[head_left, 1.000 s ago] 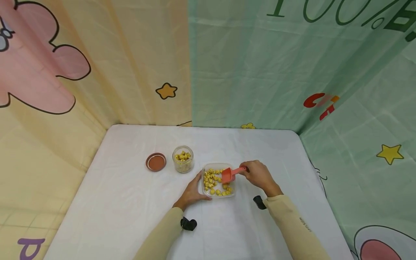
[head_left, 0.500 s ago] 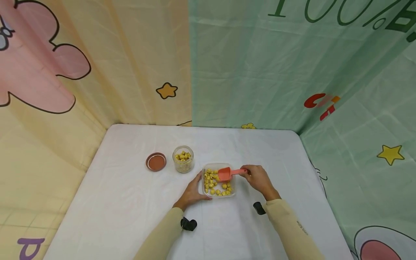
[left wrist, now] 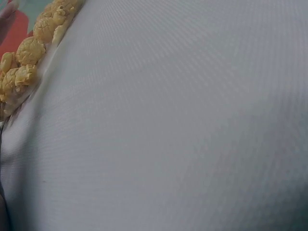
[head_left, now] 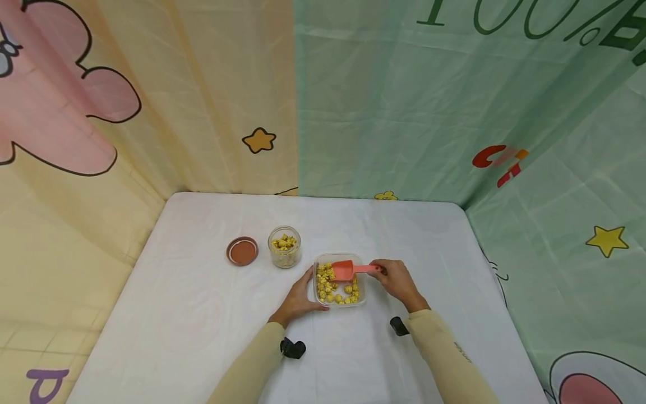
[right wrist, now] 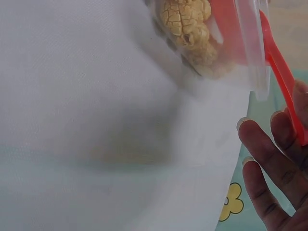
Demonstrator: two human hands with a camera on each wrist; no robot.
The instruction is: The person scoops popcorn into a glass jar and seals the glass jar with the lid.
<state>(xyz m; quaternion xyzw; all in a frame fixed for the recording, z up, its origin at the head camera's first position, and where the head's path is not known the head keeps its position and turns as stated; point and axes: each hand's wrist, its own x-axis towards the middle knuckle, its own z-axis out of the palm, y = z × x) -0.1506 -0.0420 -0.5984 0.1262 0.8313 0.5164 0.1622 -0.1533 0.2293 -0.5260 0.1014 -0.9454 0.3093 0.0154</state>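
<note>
A clear plastic container partly filled with yellow popcorn stands on the table. My left hand holds its left side, thumb at the near corner and fingers along the left wall. My right hand pinches the handle end of a red scoop, whose blade lies inside the container against the popcorn. In the right wrist view the scoop handle passes over the container's rim, with the other fingers spread below it. Popcorn and a bit of red show at the left wrist view's corner.
Behind and left of the container stands a glass jar with popcorn in it, its top uncovered. A round brown lid lies left of the jar. The white-covered table meets printed curtains at the back and sides.
The red scoop has moved left within the container, into the popcorn, and its handle has levelled. My right hand has come left and slightly nearer. The left hand and container have stayed put.
</note>
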